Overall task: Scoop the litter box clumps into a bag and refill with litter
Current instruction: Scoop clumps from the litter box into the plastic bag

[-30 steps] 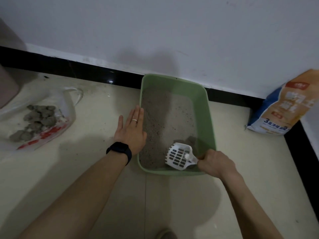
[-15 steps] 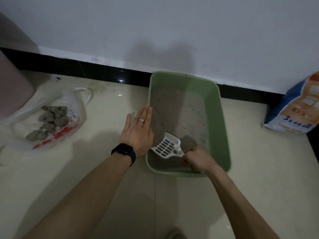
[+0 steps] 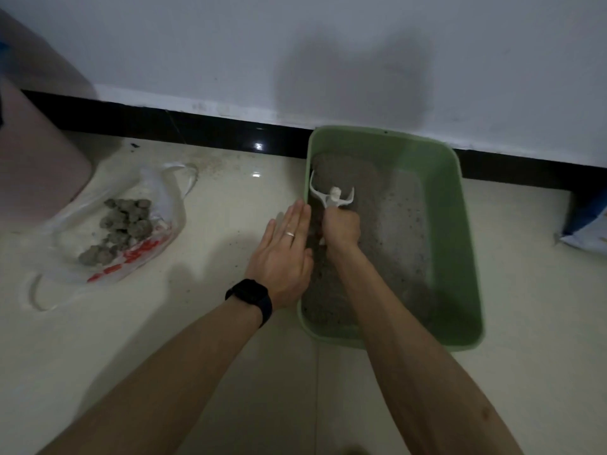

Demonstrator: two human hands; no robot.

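- Judging progress from the head view, I put this in the scooping stage: well on, not closed out.
- The litter box [image 3: 455, 224] stands on the floor with its far end against the wall. All places below are taken from it.
- My right hand [image 3: 341, 226] is inside the box, over its left half, fingers curled tight round the handle of the white scoop [image 3: 331, 196].
- The scoop's head sits further in, toward the box's far-left corner, edge-on to me with its lower edge in the grey litter [image 3: 400, 231]. I cannot tell whether it carries anything.
- My left hand [image 3: 282, 251] lies flat at the outside of the box's left rim, touching it. The fingers are straight and pressed together, the thumb a little apart. I read it as bracing the box. There is a ring [image 3: 289, 234] on one finger and a dark watch [image 3: 251, 298] at the wrist.
- The bag [image 3: 164, 188] lies open on the floor well left of the box, with a heap of grey clumps [image 3: 126, 221] in it. So part of the scooping is done.
- Inside the box the bed looks thin and uneven: darker along the left half, a paler strip right of it. No clump shows plainly, but the light is dim.
- The sack [image 3: 588, 231] of fresh litter sits well right of the box, only a corner in view. I cannot tell whether it is opened. Refill, by my judgement, is not begun.
- Left to do: finish this pass, empty any load into the bag, then pour from the sack.
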